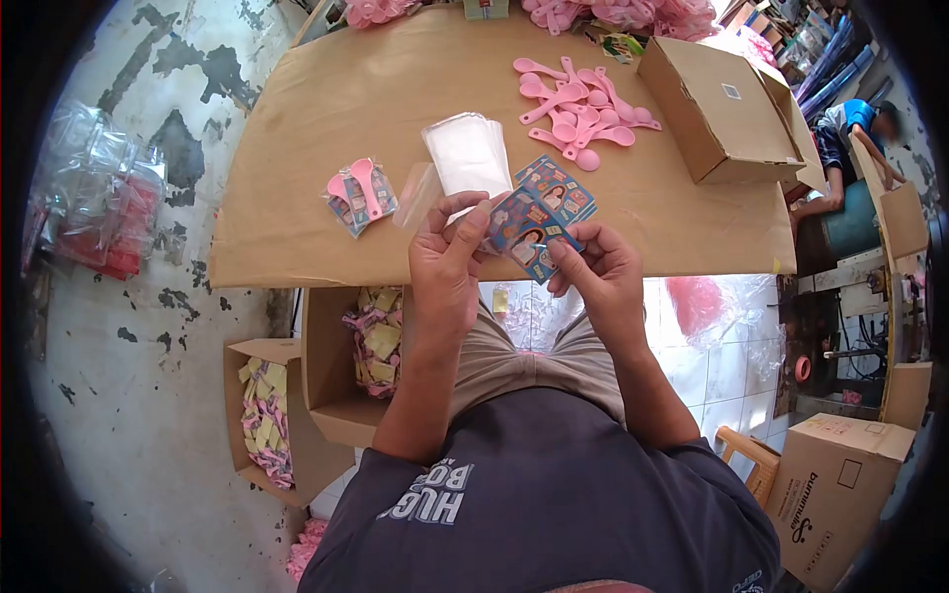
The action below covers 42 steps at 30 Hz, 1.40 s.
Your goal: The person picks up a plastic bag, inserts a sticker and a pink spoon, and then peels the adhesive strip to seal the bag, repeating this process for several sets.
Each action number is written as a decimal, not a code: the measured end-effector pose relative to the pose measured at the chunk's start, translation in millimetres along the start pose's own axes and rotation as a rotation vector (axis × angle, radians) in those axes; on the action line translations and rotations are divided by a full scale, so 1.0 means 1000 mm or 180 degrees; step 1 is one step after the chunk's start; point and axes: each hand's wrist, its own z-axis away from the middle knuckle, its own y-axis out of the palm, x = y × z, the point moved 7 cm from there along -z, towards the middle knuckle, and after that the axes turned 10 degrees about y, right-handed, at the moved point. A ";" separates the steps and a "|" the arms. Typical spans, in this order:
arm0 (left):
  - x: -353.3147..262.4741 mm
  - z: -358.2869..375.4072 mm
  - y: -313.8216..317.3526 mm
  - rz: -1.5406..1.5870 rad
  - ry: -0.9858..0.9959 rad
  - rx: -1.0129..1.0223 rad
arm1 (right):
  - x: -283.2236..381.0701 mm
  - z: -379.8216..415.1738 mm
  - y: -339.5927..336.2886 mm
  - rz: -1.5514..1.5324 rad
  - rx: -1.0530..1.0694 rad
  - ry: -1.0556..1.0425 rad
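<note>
My right hand pinches a blue printed card by its lower right corner, over the table's front edge. My left hand is closed, thumb against fingers, on what looks like a clear plastic bag at the card's left edge. Behind the card lies a stack of similar cards. A pile of clear plastic bags rests just beyond my left hand. Farther left, pink spoons lie on bagged cards.
Many loose pink spoons are heaped at the table's back right, beside a cardboard box. Open cartons of packed pieces stand below the table at left. Another person sits at far right, near a printed carton.
</note>
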 end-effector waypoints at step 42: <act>0.007 0.021 0.039 -0.0480 -0.0068 0.0438 | 0.000 -0.009 0.004 0.0143 0.0095 -0.0106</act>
